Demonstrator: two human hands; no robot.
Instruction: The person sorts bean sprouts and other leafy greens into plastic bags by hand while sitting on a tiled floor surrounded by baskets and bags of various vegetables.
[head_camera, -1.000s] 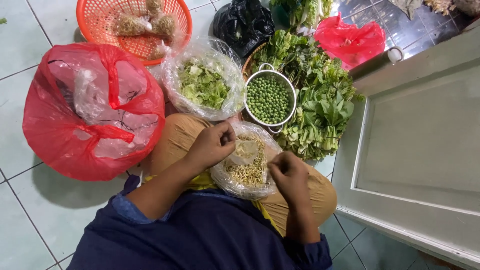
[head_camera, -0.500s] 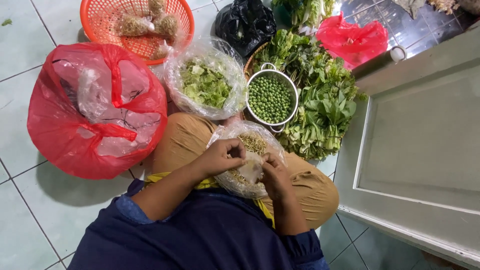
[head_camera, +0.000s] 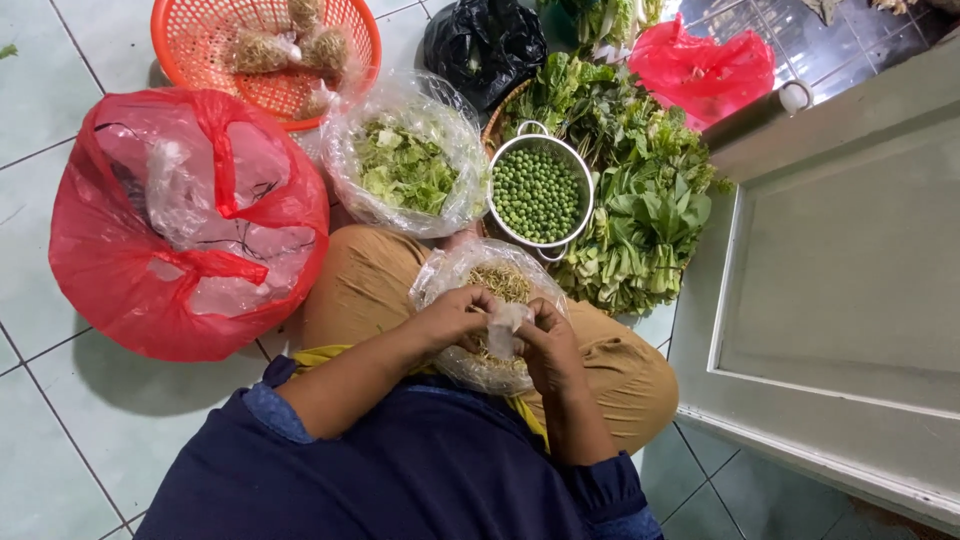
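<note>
1. I am pinching a small clear bag (head_camera: 505, 322) between my left hand (head_camera: 455, 315) and right hand (head_camera: 545, 345), over the sprout bag (head_camera: 450, 275) on my lap.
2. I judge it light, limp and slippery; gripping at the mouth edge suits.

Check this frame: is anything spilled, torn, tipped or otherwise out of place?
Nothing stands out. The colander of peas sits upright, the clear bags hold their greens, and both hands gather the sprout bag on the lap. A green scrap lies on the tiles.
</note>
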